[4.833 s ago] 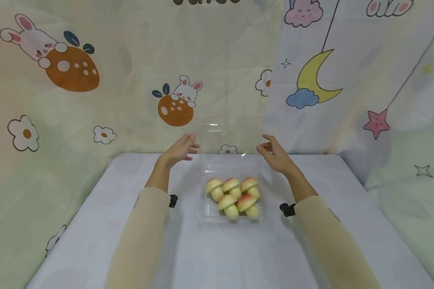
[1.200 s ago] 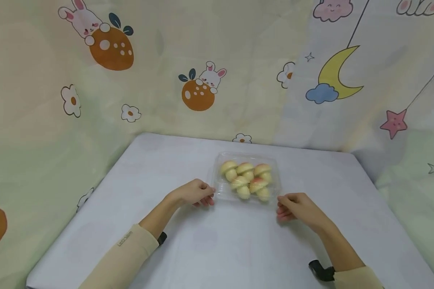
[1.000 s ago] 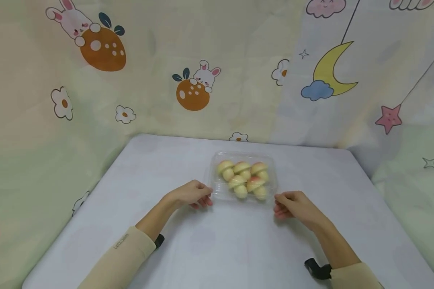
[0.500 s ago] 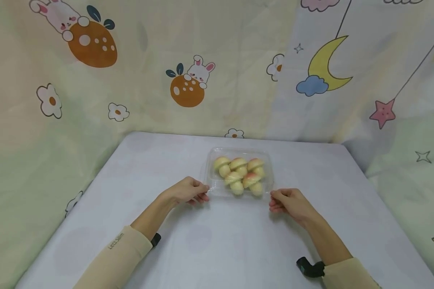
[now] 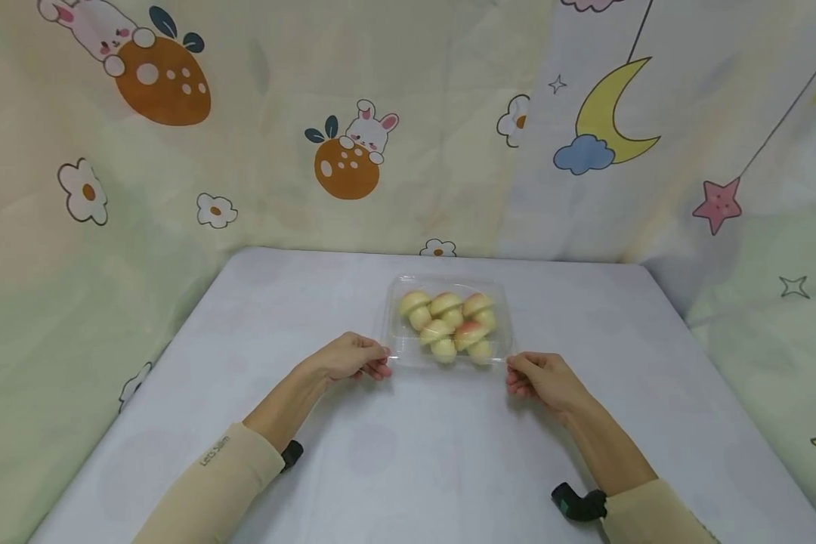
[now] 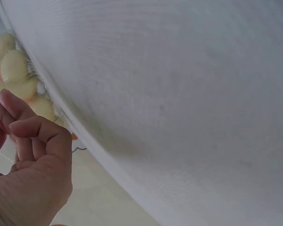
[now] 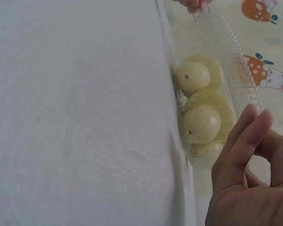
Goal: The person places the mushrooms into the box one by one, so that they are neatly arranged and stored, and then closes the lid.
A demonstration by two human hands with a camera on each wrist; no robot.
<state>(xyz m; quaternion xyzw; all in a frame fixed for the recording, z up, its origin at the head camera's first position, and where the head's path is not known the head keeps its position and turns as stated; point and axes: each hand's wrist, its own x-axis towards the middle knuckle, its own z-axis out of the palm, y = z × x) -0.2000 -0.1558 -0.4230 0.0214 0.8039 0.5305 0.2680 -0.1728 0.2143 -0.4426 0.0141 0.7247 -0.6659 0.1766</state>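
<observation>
A clear plastic clamshell box (image 5: 408, 355) lies on the white table with its lid down. Inside are several pale yellow mushroom-shaped pieces (image 5: 443, 351) with reddish-tinged caps, in two rows. My left hand (image 5: 353, 357) pinches the box's near left corner between thumb and fingers. At the near right corner my right hand (image 5: 547, 379) does the same. The right wrist view shows the ridged lid edge (image 7: 240, 61) above the mushroom-shaped pieces (image 7: 201, 123), near the right fingertips. In the left wrist view, the left fingers partly hide the box. Whether the rim is latched, I cannot tell.
The white-covered table (image 5: 408, 468) spreads around the box, its back edge just beyond. A patterned curtain (image 5: 449, 151) with rabbits, flowers and a moon hangs behind and at the sides. Black cameras sit on the left wrist (image 5: 292, 455) and right wrist (image 5: 578, 503).
Earlier the lid stood raised with both hands beside it; now it lies down over the box and the hands are at its near corners. In the last second, only the head view shifted slightly.
</observation>
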